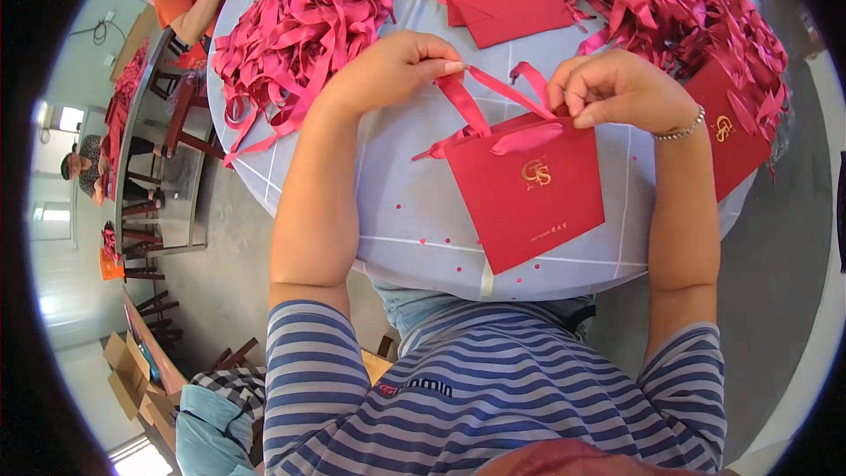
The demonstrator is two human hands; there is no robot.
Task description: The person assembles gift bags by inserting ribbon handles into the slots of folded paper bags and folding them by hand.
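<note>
Left hand [401,72] pinched a ribbon handle [465,106], right hand [627,92] seemingly the red gift bag [527,207]. Its mouth pointed away, long axis slanting crosswise, gold emblem [536,174] uppermost.

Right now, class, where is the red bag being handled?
In the head view, the red bag is right of centre, over the near side of the table, its ribbon in the left hand, the right hand at its top right corner.

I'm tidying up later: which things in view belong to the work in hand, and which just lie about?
Likely in the work:
red gift bag
pink ribbon handle
pink ribbon pile
flat red gift bags

Likely just lying about:
small red dots
open cardboard box
light blue garment
</note>
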